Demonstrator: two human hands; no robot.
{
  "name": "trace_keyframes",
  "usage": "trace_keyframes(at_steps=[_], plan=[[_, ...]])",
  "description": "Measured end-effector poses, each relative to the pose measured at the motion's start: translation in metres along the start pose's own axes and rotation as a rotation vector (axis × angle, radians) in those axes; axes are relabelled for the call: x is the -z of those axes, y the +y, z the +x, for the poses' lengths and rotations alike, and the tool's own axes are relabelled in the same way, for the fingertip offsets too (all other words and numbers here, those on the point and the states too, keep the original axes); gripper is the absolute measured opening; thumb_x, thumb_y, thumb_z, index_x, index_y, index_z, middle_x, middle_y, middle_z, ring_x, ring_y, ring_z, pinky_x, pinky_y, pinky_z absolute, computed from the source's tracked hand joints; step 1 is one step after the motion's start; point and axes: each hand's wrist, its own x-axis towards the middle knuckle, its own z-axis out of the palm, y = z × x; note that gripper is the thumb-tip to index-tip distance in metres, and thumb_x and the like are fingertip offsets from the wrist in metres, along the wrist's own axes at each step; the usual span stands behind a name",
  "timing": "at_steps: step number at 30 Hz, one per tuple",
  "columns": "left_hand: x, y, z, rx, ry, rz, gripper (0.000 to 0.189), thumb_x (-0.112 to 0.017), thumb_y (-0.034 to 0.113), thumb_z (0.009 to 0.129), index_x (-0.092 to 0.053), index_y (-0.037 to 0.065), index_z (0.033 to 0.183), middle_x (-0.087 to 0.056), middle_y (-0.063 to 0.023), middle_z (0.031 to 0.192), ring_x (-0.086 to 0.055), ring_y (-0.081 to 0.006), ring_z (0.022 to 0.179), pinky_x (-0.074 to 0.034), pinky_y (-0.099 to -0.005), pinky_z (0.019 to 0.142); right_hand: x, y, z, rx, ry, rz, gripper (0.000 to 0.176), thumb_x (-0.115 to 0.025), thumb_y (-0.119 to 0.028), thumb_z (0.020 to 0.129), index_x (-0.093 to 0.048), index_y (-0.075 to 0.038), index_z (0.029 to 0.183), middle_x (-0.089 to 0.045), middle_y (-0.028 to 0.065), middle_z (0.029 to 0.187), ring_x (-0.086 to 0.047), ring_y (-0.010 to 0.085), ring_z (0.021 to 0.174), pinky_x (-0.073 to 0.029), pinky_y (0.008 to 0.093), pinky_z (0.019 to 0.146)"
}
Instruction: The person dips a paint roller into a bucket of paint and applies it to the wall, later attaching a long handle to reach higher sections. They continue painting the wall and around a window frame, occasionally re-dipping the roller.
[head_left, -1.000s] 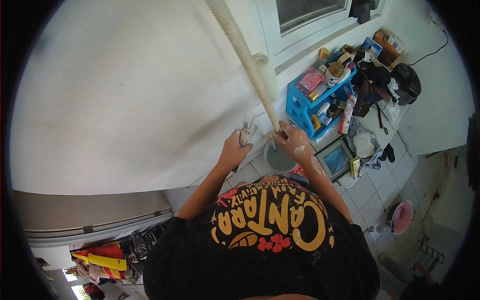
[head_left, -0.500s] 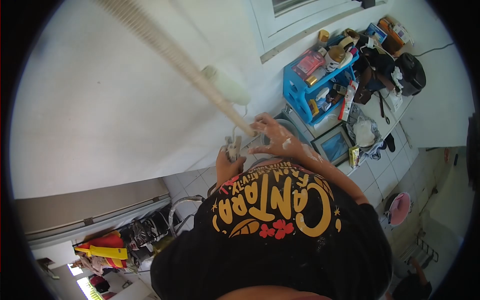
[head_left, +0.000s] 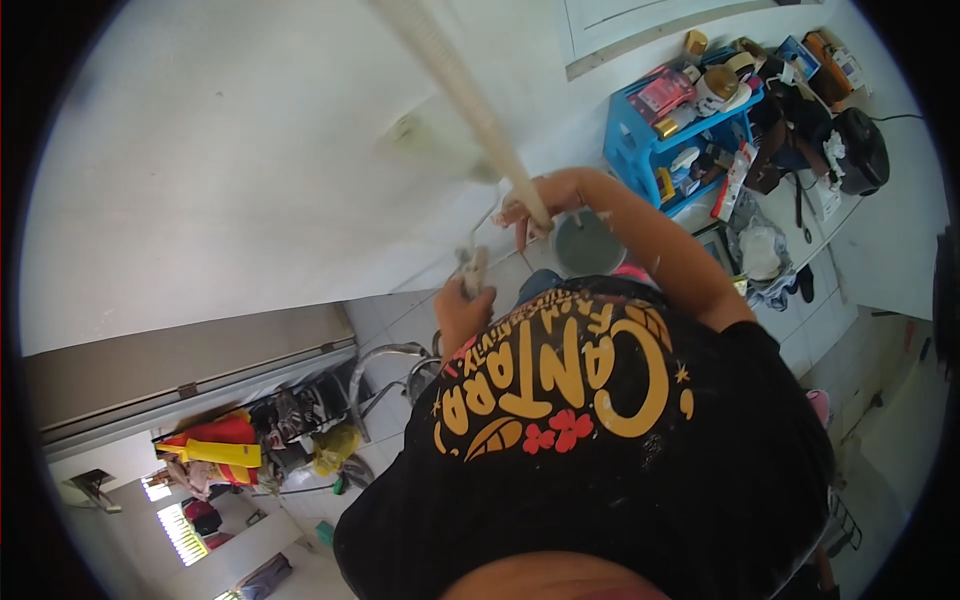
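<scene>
My left hand (head_left: 465, 310) is closed around the pale, paint-smeared handle (head_left: 472, 268) of a paint roller. Its thin wire frame runs up to a blurred, pale green roller sleeve (head_left: 435, 140), close to the white wall. My right hand (head_left: 530, 205), streaked with white, is bent at the wrist around the lower end of a long beige pole (head_left: 465, 95). The pole slants up to the top edge of the view and hides part of the fingers. Just beside the right forearm is a bucket (head_left: 590, 248) with greyish contents.
A blue shelf rack (head_left: 630, 140) full of bottles stands on a cluttered table at right, with a black bag (head_left: 860, 150) farther along. At lower left is a rack (head_left: 290, 455) of clothes and bags. A curved metal frame (head_left: 375, 370) stands on the tiles.
The right hand has gone from spread fingers to wrapping the pole's end, its elbow swinging out. The pole has shifted right and stands steeper. The view has moved, showing more of the bucket.
</scene>
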Motion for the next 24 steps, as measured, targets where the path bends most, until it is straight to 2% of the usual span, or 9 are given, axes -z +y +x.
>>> trace_keyframes(at_steps=[3, 6, 10, 12, 14, 15, 20, 22, 24], plan=[[-0.006, 0.031, 0.022, -0.090, -0.154, -0.043, 0.031, -0.070, 0.017, 0.072, -0.062, -0.008, 0.089, -0.060, -0.0100, 0.057, -0.060, -0.0168, 0.049, -0.049, -0.0312, 0.050, 0.011, -0.025, 0.012, -0.354, 0.247, -0.066, 0.096, -0.065, -0.073, 0.075, -0.054, 0.013, 0.116, -0.069, 0.0222, 0.085, -0.071, 0.0231, 0.078, -0.049, 0.0287, 0.058], [-0.013, 0.046, 0.052, -0.182, -0.290, -0.021, 0.029, -0.069, 0.016, 0.071, -0.063, -0.007, 0.088, -0.060, -0.0098, 0.057, -0.062, -0.0168, 0.051, -0.049, -0.0306, 0.051, 0.031, -0.014, -0.001, -0.361, 0.455, -0.103, 0.089, -0.069, -0.068, 0.076, -0.057, 0.013, 0.110, -0.069, 0.0222, 0.081, -0.072, 0.0262, 0.079, -0.052, 0.0296, 0.063], [-0.030, 0.056, 0.072, -0.268, -0.372, -0.115, 0.023, -0.073, 0.013, 0.069, -0.059, -0.003, 0.078, -0.058, -0.0058, 0.056, -0.054, -0.0130, 0.046, -0.044, -0.0272, 0.046, 0.028, 0.003, -0.019, -0.226, 0.674, 0.050, 0.069, -0.076, -0.058, 0.074, -0.065, 0.007, 0.093, -0.069, 0.0183, 0.078, -0.071, 0.0250, 0.073, -0.053, 0.0290, 0.066], [-0.035, 0.058, 0.076, -0.272, -0.402, -0.140, 0.021, -0.072, 0.013, 0.069, -0.058, -0.001, 0.077, -0.057, -0.0046, 0.056, -0.053, -0.0123, 0.045, -0.043, -0.0268, 0.045, 0.022, 0.026, -0.010, -0.154, 0.723, 0.087, 0.059, -0.075, -0.050, 0.079, -0.068, 0.005, 0.096, -0.069, 0.0148, 0.081, -0.068, 0.0208, 0.073, -0.050, 0.0278, 0.063], [-0.039, 0.053, 0.082, -0.276, -0.410, -0.152, 0.020, -0.072, 0.012, 0.069, -0.059, -0.001, 0.077, -0.057, -0.0046, 0.056, -0.052, -0.0120, 0.045, -0.042, -0.0269, 0.045, 0.009, 0.044, 0.005, 0.111, 0.994, 0.316, 0.049, -0.070, -0.045, 0.083, -0.072, 0.002, 0.095, -0.068, 0.0103, 0.078, -0.060, 0.0156, 0.061, -0.043, 0.0297, 0.054], [-0.039, 0.050, 0.081, -0.238, -0.433, -0.193, 0.020, -0.072, 0.012, 0.069, -0.059, -0.001, 0.076, -0.057, -0.0046, 0.056, -0.052, -0.0118, 0.045, -0.042, -0.0269, 0.045, 0.003, 0.048, 0.010, 0.184, 0.934, 0.466, 0.035, -0.062, -0.032, 0.089, -0.072, 0.000, 0.097, -0.068, 0.0088, 0.079, -0.054, 0.0142, 0.060, -0.038, 0.0303, 0.052], [-0.023, 0.038, 0.063, -0.109, -0.437, -0.260, 0.019, -0.072, 0.012, 0.068, -0.059, -0.001, 0.073, -0.058, -0.0050, 0.057, -0.053, -0.0120, 0.048, -0.043, -0.0275, 0.048, -0.017, 0.032, 0.024, 0.109, 0.799, 0.497, 0.024, -0.056, -0.020, 0.089, -0.069, -0.001, 0.095, -0.069, 0.0108, 0.087, -0.062, 0.0160, 0.072, -0.043, 0.0280, 0.057], [-0.010, 0.025, 0.057, -0.146, -0.347, -0.128, 0.026, -0.069, 0.017, 0.068, -0.062, -0.004, 0.081, -0.063, -0.0116, 0.062, -0.060, -0.0187, 0.052, -0.047, -0.0320, 0.052, -0.025, 0.033, 0.044, 0.087, 0.736, 0.495, 0.018, -0.057, -0.017, 0.088, -0.067, -0.003, 0.093, -0.069, 0.0125, 0.093, -0.065, 0.0186, 0.079, -0.047, 0.0297, 0.062], [-0.002, -0.008, 0.055, -0.141, -0.299, -0.094, 0.032, -0.073, 0.020, 0.068, -0.065, -0.004, 0.087, -0.066, -0.0140, 0.068, -0.064, -0.0223, 0.059, -0.050, -0.0336, 0.059, -0.036, 0.037, 0.068, -0.013, 0.722, -0.064, 0.023, -0.061, -0.022, 0.086, -0.067, 0.000, 0.091, -0.068, 0.0130, 0.091, -0.065, 0.0202, 0.081, -0.049, 0.0304, 0.065]])
